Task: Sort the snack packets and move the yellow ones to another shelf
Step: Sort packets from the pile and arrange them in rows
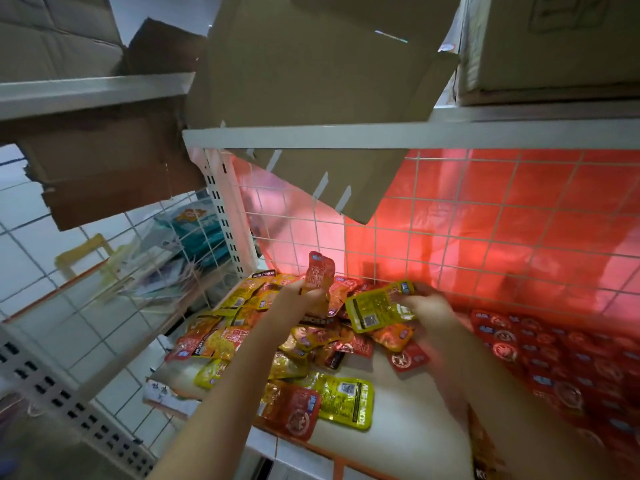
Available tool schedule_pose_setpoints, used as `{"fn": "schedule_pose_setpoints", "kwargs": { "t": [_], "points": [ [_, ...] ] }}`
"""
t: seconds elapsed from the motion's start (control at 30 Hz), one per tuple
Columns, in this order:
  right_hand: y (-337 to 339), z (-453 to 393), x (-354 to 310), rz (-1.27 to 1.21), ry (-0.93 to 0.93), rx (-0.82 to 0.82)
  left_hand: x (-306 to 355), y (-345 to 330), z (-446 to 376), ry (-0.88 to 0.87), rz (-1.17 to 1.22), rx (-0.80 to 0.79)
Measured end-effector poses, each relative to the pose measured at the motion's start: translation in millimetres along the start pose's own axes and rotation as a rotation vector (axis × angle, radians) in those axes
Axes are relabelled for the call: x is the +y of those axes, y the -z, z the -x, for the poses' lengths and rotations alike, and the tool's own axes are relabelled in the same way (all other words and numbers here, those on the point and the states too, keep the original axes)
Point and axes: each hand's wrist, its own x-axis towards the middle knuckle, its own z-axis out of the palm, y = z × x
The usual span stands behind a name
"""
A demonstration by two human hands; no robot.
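1. Head view: I see my left hand (pixel 304 296) raised over a heap of snack packets (pixel 277 341), its grip closed around an upright orange-red packet (pixel 320 275).
2. My right hand (pixel 424 308) sits just beside it, grip clamped on a yellow packet (pixel 375 306) held tilted above the heap.
3. The heap lies on a white shelf (pixel 415 420); another yellow packet (pixel 346 398) lies flat near its front edge.
4. Red packets (pixel 554 362) lie in rows on the right.

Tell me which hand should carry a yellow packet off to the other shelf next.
Right. The right hand already grips a yellow packet; the left hand holds an orange-red packet.
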Motion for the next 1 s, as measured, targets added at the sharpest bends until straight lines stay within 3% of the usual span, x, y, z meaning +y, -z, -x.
{"fn": "schedule_pose_setpoints", "kwargs": {
  "t": [0.13,0.33,0.47,0.6,0.77,1.0],
  "points": [
    [18,23,-1,-0.167,-0.052,-0.064,0,-13,33,0.013,0.307,-0.114],
    [29,60,-3,-0.371,-0.247,-0.122,-2,-33,60,0.114,0.548,-0.083],
    [31,71,8,-0.437,-0.228,-0.157,-11,-41,74,0.168,0.576,-0.064],
    [24,72,14,-0.528,-0.331,-0.089,-21,-43,83,0.222,0.603,-0.024],
    [17,71,23,-0.478,-0.346,-0.101,-27,-36,93,0.209,0.657,-0.002],
    [19,91,14,-0.338,-0.339,-0.325,-29,-30,97,0.201,0.628,0.015]
  ]
}}
